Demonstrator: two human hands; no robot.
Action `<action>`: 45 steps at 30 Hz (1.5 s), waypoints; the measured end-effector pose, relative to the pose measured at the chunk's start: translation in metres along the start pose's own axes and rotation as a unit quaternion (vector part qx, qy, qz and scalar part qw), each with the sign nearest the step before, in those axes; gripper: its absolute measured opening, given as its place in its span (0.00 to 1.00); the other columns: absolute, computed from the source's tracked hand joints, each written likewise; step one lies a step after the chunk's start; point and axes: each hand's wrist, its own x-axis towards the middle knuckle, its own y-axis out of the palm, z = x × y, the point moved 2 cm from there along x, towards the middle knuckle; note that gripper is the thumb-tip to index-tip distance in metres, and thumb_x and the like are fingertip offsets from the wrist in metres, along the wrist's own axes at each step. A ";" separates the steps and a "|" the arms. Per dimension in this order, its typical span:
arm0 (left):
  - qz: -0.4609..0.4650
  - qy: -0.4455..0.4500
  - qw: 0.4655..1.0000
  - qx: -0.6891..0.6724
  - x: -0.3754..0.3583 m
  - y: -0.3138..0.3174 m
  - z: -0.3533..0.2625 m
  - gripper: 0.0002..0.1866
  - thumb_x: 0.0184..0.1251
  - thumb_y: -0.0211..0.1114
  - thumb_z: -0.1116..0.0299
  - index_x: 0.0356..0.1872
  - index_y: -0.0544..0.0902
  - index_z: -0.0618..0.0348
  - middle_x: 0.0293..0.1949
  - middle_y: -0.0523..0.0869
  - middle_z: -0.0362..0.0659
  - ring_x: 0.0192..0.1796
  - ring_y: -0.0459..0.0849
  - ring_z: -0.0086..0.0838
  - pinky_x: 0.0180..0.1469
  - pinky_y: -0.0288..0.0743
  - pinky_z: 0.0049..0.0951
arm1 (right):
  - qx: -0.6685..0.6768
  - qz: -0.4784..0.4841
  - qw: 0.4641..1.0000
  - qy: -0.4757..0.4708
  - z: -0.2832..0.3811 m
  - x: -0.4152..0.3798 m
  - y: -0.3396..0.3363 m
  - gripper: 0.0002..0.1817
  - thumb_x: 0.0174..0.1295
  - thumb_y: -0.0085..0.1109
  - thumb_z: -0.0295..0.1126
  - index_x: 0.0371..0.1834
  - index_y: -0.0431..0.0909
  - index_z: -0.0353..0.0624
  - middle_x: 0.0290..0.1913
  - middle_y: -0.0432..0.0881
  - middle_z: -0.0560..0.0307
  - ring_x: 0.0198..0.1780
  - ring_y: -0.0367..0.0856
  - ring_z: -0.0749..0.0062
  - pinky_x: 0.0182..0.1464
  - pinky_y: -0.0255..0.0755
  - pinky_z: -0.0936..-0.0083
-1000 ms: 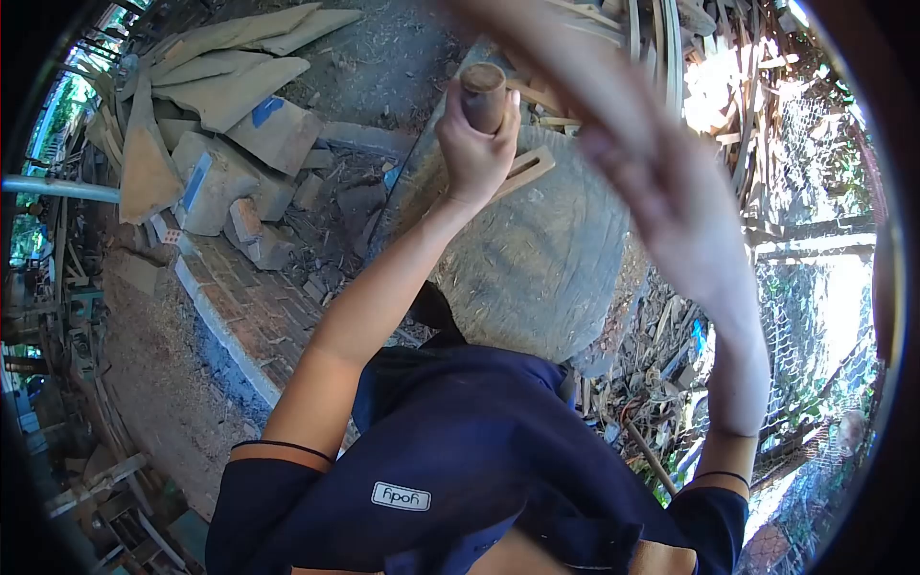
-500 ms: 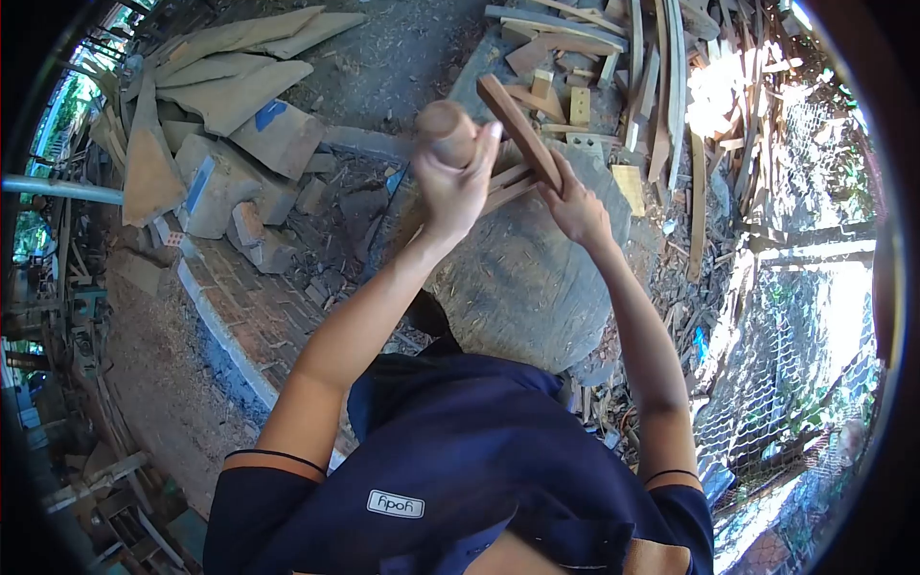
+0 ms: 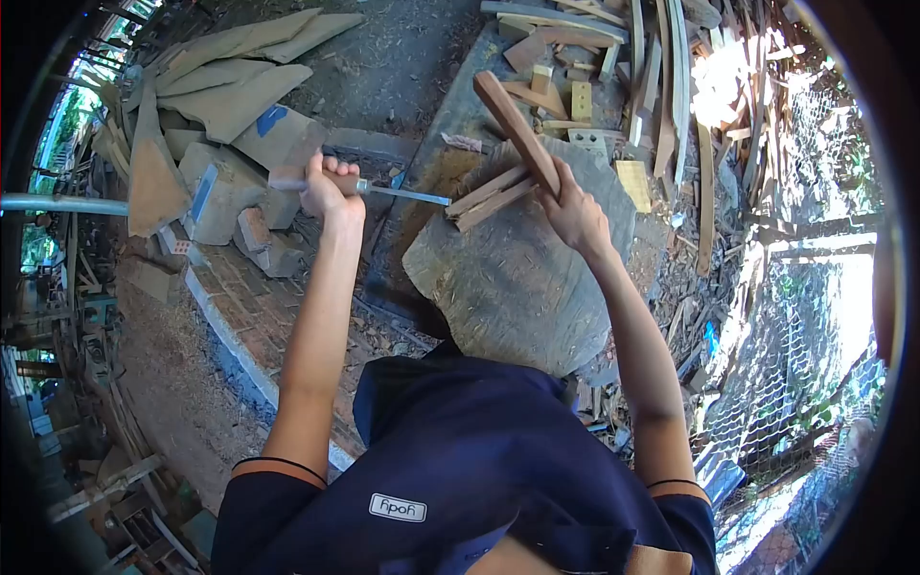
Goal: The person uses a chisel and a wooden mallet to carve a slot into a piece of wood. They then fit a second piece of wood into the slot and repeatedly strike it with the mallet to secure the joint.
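My left hand [image 3: 333, 189] is closed round the wooden handle of a chisel [image 3: 407, 195], whose metal blade points right. The blade's tip is close to the left ends of two narrow wood pieces [image 3: 492, 198] lying on a round stump [image 3: 522, 287]. My right hand [image 3: 578, 217] grips the lower end of a long brown wooden bar [image 3: 517, 125], which slants up and to the left over the stump. The bar's lower end is partly hidden by my fingers.
Long curved wood strips [image 3: 661, 96] lean at the upper right, and wood blocks [image 3: 581, 101] lie beyond the stump. Large flat boards [image 3: 230, 91] are piled at the upper left. A brick strip [image 3: 259, 311] runs along the left. Wire mesh [image 3: 795, 335] stands at the right.
My left hand has moved left, away from the bar, and the chisel blade now shows pointing right. My right hand and the bar have hardly moved.
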 end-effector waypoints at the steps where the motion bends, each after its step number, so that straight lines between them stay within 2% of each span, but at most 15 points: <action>1: 0.023 0.035 0.999 0.001 -0.005 0.012 -0.007 0.11 0.70 0.61 0.68 0.28 0.69 0.53 0.20 0.71 0.35 0.20 0.69 0.22 0.26 0.70 0.30 | -0.002 -0.009 1.000 -0.013 0.002 0.002 -0.002 0.33 0.65 0.52 0.46 0.73 0.56 0.60 0.49 0.83 0.35 0.51 0.81 0.36 0.54 0.74 0.48; 11: 0.169 0.108 0.972 0.119 -0.065 0.076 0.009 0.11 0.69 0.64 0.70 0.33 0.69 0.53 0.22 0.71 0.35 0.21 0.71 0.22 0.28 0.73 0.30 | 0.006 0.000 1.000 -0.009 0.001 0.003 0.000 0.31 0.67 0.51 0.48 0.73 0.56 0.59 0.52 0.82 0.34 0.54 0.80 0.36 0.56 0.73 0.49; 23: 0.330 0.256 0.877 0.236 -0.115 0.120 0.042 0.11 0.63 0.69 0.70 0.32 0.73 0.59 0.21 0.77 0.37 0.14 0.76 0.20 0.13 0.71 0.20 | 0.018 0.005 1.000 0.005 0.000 0.004 0.002 0.30 0.67 0.51 0.47 0.72 0.58 0.57 0.54 0.80 0.32 0.56 0.77 0.34 0.59 0.70 0.49; 25: 0.350 0.327 0.832 0.278 -0.117 0.125 0.054 0.11 0.62 0.70 0.69 0.32 0.74 0.59 0.21 0.78 0.37 0.15 0.77 0.19 0.14 0.72 0.18 | -0.024 -0.041 0.997 -0.053 -0.001 0.007 0.002 0.32 0.67 0.51 0.46 0.74 0.58 0.56 0.46 0.83 0.36 0.45 0.85 0.43 0.47 0.78 0.55; 26: 0.352 0.309 0.831 0.299 -0.119 0.123 0.059 0.11 0.62 0.70 0.68 0.37 0.77 0.60 0.26 0.81 0.40 0.23 0.81 0.22 0.26 0.78 0.23 | -0.027 -0.044 0.997 -0.057 -0.004 0.011 -0.005 0.32 0.67 0.51 0.46 0.74 0.58 0.56 0.46 0.83 0.36 0.45 0.85 0.43 0.47 0.78 0.55; 27: 0.353 0.292 0.829 0.322 -0.123 0.124 0.060 0.13 0.61 0.71 0.68 0.42 0.79 0.61 0.31 0.85 0.42 0.32 0.86 0.24 0.38 0.83 0.29 | 0.084 0.055 0.995 -0.024 0.004 0.011 -0.023 0.32 0.68 0.51 0.47 0.74 0.58 0.53 0.44 0.83 0.39 0.38 0.84 0.53 0.39 0.78 0.61; 28: 0.349 0.287 0.831 0.324 -0.124 0.123 0.062 0.13 0.60 0.72 0.68 0.42 0.80 0.61 0.33 0.86 0.44 0.33 0.87 0.27 0.38 0.82 0.28 | 0.193 0.156 0.969 0.011 0.016 0.008 -0.040 0.33 0.68 0.51 0.48 0.75 0.57 0.51 0.42 0.84 0.43 0.31 0.83 0.64 0.31 0.79 0.66; 30: 0.341 0.331 0.816 0.329 -0.128 0.123 0.058 0.14 0.59 0.72 0.69 0.42 0.81 0.62 0.35 0.87 0.46 0.34 0.87 0.29 0.38 0.80 0.31 | 0.148 0.026 0.989 0.007 0.056 -0.018 -0.085 0.35 0.70 0.50 0.53 0.75 0.58 0.47 0.36 0.81 0.52 0.23 0.74 0.78 0.21 0.72 0.77; 32: 0.332 0.351 0.808 0.338 -0.130 0.123 0.054 0.14 0.59 0.72 0.69 0.42 0.80 0.63 0.34 0.88 0.46 0.34 0.87 0.29 0.38 0.80 0.31 | 0.268 -0.060 0.950 -0.147 0.094 -0.043 -0.136 0.39 0.68 0.50 0.61 0.70 0.65 0.40 0.27 0.72 0.64 0.21 0.72 0.82 0.20 0.65 0.80; 34: 0.328 0.364 0.805 0.335 -0.130 0.123 0.050 0.13 0.62 0.71 0.67 0.37 0.77 0.63 0.28 0.82 0.38 0.30 0.80 0.20 0.34 0.74 0.26 | 0.293 -0.194 0.906 -0.236 0.118 -0.063 -0.172 0.29 0.67 0.52 0.60 0.43 0.81 0.41 0.27 0.74 0.65 0.22 0.72 0.85 0.23 0.62 0.84; 35: 0.327 0.367 0.804 0.336 -0.130 0.123 0.049 0.13 0.62 0.71 0.67 0.37 0.77 0.63 0.28 0.82 0.38 0.30 0.80 0.20 0.34 0.74 0.26 | 0.302 -0.225 0.887 -0.266 0.139 -0.083 -0.186 0.32 0.71 0.49 0.52 0.71 0.65 0.43 0.37 0.78 0.56 0.27 0.67 0.80 0.26 0.63 0.81; 39: 0.317 0.386 0.799 0.334 -0.129 0.123 0.048 0.14 0.60 0.70 0.70 0.43 0.79 0.65 0.30 0.86 0.44 0.33 0.87 0.29 0.36 0.79 0.31 | -0.041 -0.185 0.907 -0.377 0.130 -0.091 -0.156 0.29 0.72 0.51 0.45 0.71 0.65 0.41 0.51 0.83 0.43 0.41 0.86 0.60 0.44 0.78 0.64; 40: 0.305 0.412 0.805 0.298 -0.125 0.124 0.048 0.14 0.60 0.70 0.70 0.43 0.79 0.65 0.30 0.86 0.45 0.33 0.87 0.29 0.36 0.79 0.30 | 0.017 0.026 0.963 -0.267 0.125 -0.086 -0.156 0.29 0.72 0.51 0.43 0.72 0.63 0.41 0.59 0.79 0.35 0.55 0.83 0.49 0.58 0.75 0.54; 44: 0.299 0.387 0.818 0.302 -0.125 0.119 0.050 0.14 0.59 0.70 0.72 0.44 0.79 0.65 0.32 0.87 0.46 0.34 0.87 0.29 0.38 0.80 0.30 | 0.106 -0.061 0.937 -0.329 0.129 -0.097 -0.175 0.29 0.72 0.51 0.41 0.73 0.61 0.41 0.58 0.79 0.34 0.58 0.81 0.49 0.59 0.73 0.60; 45: 0.300 0.362 0.816 0.335 -0.130 0.120 0.049 0.14 0.59 0.70 0.73 0.44 0.79 0.65 0.32 0.87 0.45 0.34 0.87 0.28 0.39 0.80 0.30 | 0.145 -0.090 0.938 -0.301 0.132 -0.100 -0.180 0.32 0.72 0.49 0.44 0.74 0.59 0.36 0.50 0.82 0.39 0.47 0.83 0.61 0.48 0.77 0.65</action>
